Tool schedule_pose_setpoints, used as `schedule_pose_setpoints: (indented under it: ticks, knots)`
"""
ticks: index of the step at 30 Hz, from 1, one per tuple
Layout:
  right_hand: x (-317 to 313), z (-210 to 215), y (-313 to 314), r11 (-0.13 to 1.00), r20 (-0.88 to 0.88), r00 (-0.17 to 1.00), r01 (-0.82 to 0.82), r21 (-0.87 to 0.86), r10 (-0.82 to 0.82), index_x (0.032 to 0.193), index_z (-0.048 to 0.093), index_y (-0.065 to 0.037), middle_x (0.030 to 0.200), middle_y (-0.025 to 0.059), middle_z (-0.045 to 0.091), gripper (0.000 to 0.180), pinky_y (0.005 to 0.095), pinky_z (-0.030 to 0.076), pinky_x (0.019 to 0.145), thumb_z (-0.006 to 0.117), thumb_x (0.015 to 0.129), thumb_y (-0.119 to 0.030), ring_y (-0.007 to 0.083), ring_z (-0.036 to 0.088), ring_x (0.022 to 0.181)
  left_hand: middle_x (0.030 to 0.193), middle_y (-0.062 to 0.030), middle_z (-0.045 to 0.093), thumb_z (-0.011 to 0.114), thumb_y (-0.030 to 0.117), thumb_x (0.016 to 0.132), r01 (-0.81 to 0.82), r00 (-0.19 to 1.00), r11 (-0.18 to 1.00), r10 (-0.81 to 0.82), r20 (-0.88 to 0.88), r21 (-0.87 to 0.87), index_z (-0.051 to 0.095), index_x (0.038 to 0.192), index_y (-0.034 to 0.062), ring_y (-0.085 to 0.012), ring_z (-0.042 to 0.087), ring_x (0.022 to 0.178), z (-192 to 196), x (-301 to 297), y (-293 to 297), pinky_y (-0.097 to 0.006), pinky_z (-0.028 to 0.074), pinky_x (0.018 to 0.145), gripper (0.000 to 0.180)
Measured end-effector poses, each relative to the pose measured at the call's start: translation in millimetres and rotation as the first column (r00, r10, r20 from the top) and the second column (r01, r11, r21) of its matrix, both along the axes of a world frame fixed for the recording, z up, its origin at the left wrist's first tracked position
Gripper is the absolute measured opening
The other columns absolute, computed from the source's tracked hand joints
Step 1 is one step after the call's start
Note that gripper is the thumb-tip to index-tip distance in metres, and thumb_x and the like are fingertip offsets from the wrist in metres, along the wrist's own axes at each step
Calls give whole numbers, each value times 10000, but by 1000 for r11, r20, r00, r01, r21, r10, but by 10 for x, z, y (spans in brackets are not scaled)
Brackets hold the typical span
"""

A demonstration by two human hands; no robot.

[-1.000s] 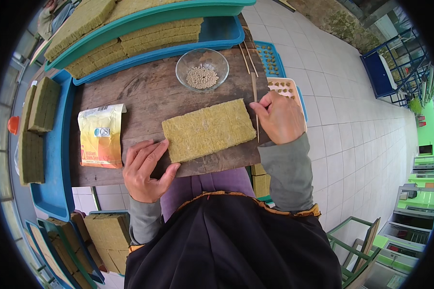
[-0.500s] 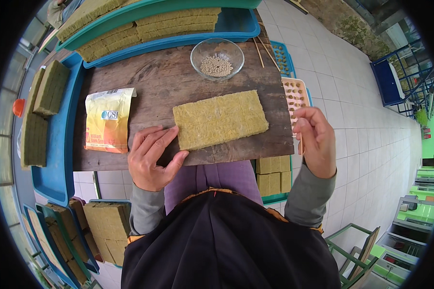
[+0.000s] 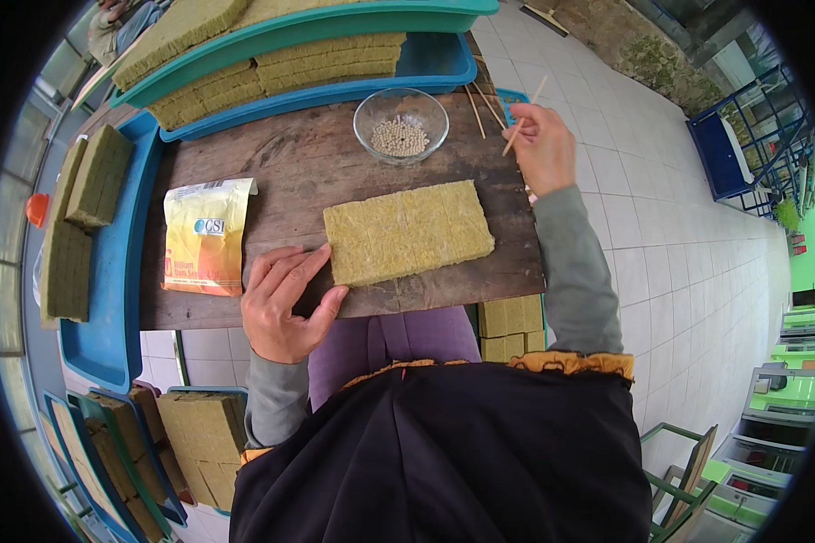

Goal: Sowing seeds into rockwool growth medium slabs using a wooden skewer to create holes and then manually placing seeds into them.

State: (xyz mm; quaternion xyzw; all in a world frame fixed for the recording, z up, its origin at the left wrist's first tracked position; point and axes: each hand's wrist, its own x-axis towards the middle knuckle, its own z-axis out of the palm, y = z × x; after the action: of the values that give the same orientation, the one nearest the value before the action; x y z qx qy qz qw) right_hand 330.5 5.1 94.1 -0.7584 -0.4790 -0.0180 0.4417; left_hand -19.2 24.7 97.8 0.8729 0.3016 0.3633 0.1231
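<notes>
A yellowish rockwool slab [image 3: 409,232], scored into blocks, lies flat on a dark wooden table [image 3: 285,154]. At its near left corner rests my left hand [image 3: 285,303], fingers stretched and thumb apart, the fingertips touching the edge. Beyond the slab's far right corner, over the table's right edge, my right hand [image 3: 550,152] pinches a thin wooden stick [image 3: 512,138] held at a slant. A glass bowl [image 3: 362,127] of small pale round pellets [image 3: 398,139] stands behind the slab.
A yellow-orange packet [image 3: 205,237] lies on the left. Blue and green trays [image 3: 335,97] with more slabs line the back, and another blue tray [image 3: 129,262] stands at the left. Loose sticks [image 3: 476,112] lie right of the bowl. Stacked slabs [image 3: 509,321] sit below the front edge.
My right hand has moved forward, away from my body and slightly left, carrying the wooden stick. My left hand stays at the slab's corner.
</notes>
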Motion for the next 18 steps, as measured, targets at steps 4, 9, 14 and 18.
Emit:
schedule_pose_setpoints:
  ticks: [4, 9, 14, 18]
  knots:
    - [88, -24, 242, 997, 106, 993, 51, -62, -45, 991, 694, -10, 927, 128, 672, 262, 301, 546, 728, 709, 737, 49, 200, 677, 798, 898, -90, 703, 827, 151, 620, 1, 1000, 1000, -1, 17, -7, 731, 1051, 57, -280, 626, 932, 9, 2, -12, -361, 520, 809, 451]
    - [51, 28, 395, 981, 112, 993, 42, -192, -20, 991, 704, -22, 839, 124, 701, 260, 330, 545, 754, 726, 732, -34, 218, 686, 786, 895, -91, 702, 826, 140, 618, 6, 1000, 1000, -6, 28, -6, 730, 1050, 54, -281, 625, 927, 1, -7, -10, -361, 519, 808, 450]
    - [-34, 141, 406, 972, -3, 1000, -6, -236, 6, 1011, 697, -10, 870, 124, 713, 286, 328, 547, 763, 741, 734, -64, 215, 693, 801, 892, -91, 701, 824, 140, 621, 7, 999, 1000, -6, 33, -11, 730, 1050, 54, -280, 624, 925, 1, -4, -2, -361, 518, 808, 447]
    - [-90, 109, 415, 969, 13, 1000, -11, -249, 14, 1030, 684, 8, 874, 124, 716, 329, 328, 550, 759, 760, 716, -53, 214, 696, 806, 895, -91, 704, 823, 146, 626, 1, 1000, 1000, -1, 27, -11, 730, 1052, 55, -281, 626, 926, 7, -4, -5, -361, 519, 811, 445]
